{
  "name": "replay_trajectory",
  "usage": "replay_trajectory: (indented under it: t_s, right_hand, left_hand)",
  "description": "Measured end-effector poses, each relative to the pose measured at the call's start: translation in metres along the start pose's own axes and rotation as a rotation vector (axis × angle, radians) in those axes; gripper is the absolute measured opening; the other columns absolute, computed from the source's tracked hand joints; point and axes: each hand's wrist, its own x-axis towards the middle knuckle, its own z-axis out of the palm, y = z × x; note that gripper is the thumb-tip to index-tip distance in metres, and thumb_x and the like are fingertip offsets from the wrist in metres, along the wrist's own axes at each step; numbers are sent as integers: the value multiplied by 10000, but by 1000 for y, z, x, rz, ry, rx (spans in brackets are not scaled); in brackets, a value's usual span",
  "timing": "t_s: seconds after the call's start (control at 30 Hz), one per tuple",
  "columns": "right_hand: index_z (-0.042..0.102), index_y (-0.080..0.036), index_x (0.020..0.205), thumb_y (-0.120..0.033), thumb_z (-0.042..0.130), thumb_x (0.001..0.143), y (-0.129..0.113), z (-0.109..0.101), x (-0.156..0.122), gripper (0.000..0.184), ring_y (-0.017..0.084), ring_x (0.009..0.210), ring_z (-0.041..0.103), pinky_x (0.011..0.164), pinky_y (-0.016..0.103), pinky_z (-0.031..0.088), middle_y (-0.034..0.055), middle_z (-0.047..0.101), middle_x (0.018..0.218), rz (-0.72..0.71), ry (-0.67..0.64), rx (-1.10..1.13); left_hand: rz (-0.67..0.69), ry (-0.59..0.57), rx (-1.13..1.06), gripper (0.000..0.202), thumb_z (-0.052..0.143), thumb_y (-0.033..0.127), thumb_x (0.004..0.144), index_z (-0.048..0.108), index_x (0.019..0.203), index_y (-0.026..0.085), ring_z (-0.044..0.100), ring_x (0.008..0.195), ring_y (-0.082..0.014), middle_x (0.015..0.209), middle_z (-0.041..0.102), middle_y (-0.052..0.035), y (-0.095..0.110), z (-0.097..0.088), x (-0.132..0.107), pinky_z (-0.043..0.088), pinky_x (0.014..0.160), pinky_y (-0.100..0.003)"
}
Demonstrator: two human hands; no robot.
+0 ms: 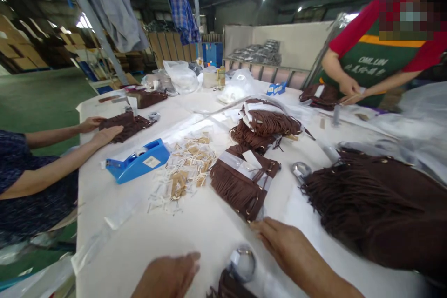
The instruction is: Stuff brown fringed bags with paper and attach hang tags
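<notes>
My left hand (pixel 169 275) is slightly blurred low over the white table, fingers stretched out, nothing visible in it. My right hand (pixel 284 244) reaches forward with extended fingers, its tips at the near corner of a dark brown fringed bag (pixel 240 181); whether they touch it I cannot tell. A clear band and a white tag lie across that bag. Between my hands is a shiny round metal ring (pixel 242 263), beside another dark brown item (pixel 230 286) cut off by the lower edge. Left of the fringed bag spreads a heap of small tan tags with strings (pixel 192 163).
A blue tape dispenser (pixel 139 160) stands left of the tags. More fringed bags (pixel 268 121) are stacked behind, and a large brown pile (pixel 377 205) lies right. One co-worker's hands (pixel 104 132) rest on a brown bag at left; another co-worker (pixel 370 65) works at far right.
</notes>
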Motion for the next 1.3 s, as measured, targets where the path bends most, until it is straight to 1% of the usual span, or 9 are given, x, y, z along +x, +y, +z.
replay_trajectory:
  t_s: [0.13,0.27,0.4,0.53,0.7,0.8,0.9,1.1,1.3]
  right_hand:
    - [617,-207,1132,-171,356,970,-7,-18,-5,310,215,927,640,800,318,477,82,657,995,64,26,-79]
    - [564,-213,1230,-291,413,978,-23,1,-11,304,188,943,637,833,306,481,78,639,1134,110,-38,159]
    - [537,-178,1254,-272,546,895,-30,29,-9,371,189,901,627,823,309,482,92,625,1132,141,-141,230]
    - [604,-191,983,-120,496,850,-31,35,6,185,181,867,608,782,291,469,42,623,934,98,-125,199]
    - [557,-248,1106,-52,394,881,-35,29,20,340,152,911,588,804,279,474,44,548,1053,-112,8,280]
    - [553,-246,1090,-47,395,886,-34,32,23,326,157,976,573,851,286,476,49,528,1068,-139,111,365]
    - [550,-245,1087,-64,391,907,-31,37,24,300,160,993,567,870,299,478,52,521,1068,-120,137,393]
    - [544,-235,1061,-102,383,931,-27,43,21,246,171,1003,574,862,306,484,63,529,1071,-104,181,383]
    - [562,-252,1057,-185,364,968,-23,51,27,228,155,818,632,762,287,514,32,569,974,-53,-139,218]
  left_hand:
    - [-195,-159,-72,319,366,302,995,578,1212,203,686,966,-167,1090,710,-53,1,-20,26,549,870,-310]
    - [-230,-313,-297,304,412,310,984,549,1234,205,656,963,-163,1090,663,-49,33,-1,26,520,857,-290]
    - [-334,-341,-451,233,519,294,930,579,1140,213,641,910,-173,1015,658,-27,54,21,9,504,802,-281]
    - [-391,-374,-592,265,548,214,875,592,1135,238,625,843,-164,922,673,2,39,31,0,476,770,-260]
    - [-513,-500,-772,219,543,250,853,663,1033,220,586,715,-142,799,646,12,9,28,3,427,675,-230]
    - [-592,-586,-1045,308,516,379,888,634,1102,190,549,641,-125,779,608,16,12,26,6,402,602,-221]
    - [-610,-636,-1177,272,583,413,846,651,946,169,489,636,-108,719,544,39,27,29,7,352,570,-202]
    - [-548,-632,-910,184,557,336,863,638,792,188,470,605,-106,643,527,47,40,23,-3,289,543,-214]
    - [-131,-878,-386,157,632,241,779,631,627,203,550,542,-176,543,589,-11,-2,-14,3,272,497,-260]
